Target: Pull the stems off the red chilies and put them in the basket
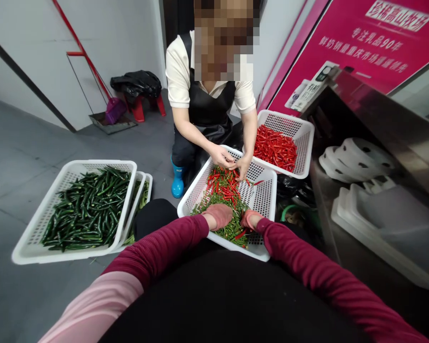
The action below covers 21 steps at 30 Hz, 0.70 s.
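Note:
Between me and a person across from me stands a white perforated basket [262, 190]. It holds thin green stems or peppers [218, 200] and red chillies [224, 183]. My left hand [219, 215], in a pinkish glove, rests on the green pile near the basket's front. To its right my right hand [250, 219], gloved alike, reaches into the same pile beside a few red chillies. The fingers of both my hands are hidden or too small to make out. Over the far part of the basket the person's bare hands [232, 162] are close together above the red chillies.
At the left a white basket [32, 236] of dark green peppers leans over other baskets. Behind right is a basket [303, 143] of red chillies. A metal shelf with white containers [364, 224] stands at the right. A dustpan [112, 125] and red stool [138, 109] are behind left.

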Each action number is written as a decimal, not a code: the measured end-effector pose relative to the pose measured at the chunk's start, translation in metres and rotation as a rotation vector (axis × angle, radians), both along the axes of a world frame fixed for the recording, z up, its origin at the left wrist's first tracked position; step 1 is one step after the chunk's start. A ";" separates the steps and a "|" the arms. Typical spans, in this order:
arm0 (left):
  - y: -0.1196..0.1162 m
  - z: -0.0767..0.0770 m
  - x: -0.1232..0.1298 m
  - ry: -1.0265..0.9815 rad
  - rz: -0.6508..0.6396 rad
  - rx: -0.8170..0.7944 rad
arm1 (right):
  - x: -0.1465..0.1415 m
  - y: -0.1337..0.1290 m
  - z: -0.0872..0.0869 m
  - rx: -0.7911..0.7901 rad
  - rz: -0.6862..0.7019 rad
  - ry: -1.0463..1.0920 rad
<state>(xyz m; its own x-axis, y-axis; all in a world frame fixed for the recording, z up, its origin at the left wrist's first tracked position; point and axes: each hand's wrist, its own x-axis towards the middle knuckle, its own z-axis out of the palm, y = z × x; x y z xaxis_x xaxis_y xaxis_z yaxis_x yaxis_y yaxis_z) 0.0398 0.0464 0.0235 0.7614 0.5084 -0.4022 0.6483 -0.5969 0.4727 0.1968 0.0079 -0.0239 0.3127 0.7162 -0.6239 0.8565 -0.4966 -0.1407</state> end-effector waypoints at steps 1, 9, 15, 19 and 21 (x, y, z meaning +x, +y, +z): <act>0.001 -0.001 0.000 -0.008 0.002 0.001 | 0.000 -0.002 0.004 -0.019 -0.011 -0.014; 0.001 -0.007 -0.003 -0.353 0.232 -0.291 | 0.012 -0.024 0.043 0.185 -0.088 0.104; -0.002 0.004 -0.009 -0.581 0.350 -0.502 | -0.018 -0.037 0.061 0.372 -0.060 0.336; -0.002 0.006 -0.010 -0.608 0.406 -0.527 | -0.029 -0.035 0.063 0.356 -0.161 0.452; -0.001 0.004 -0.009 -0.618 0.496 -0.568 | -0.029 -0.035 0.062 0.386 -0.244 0.527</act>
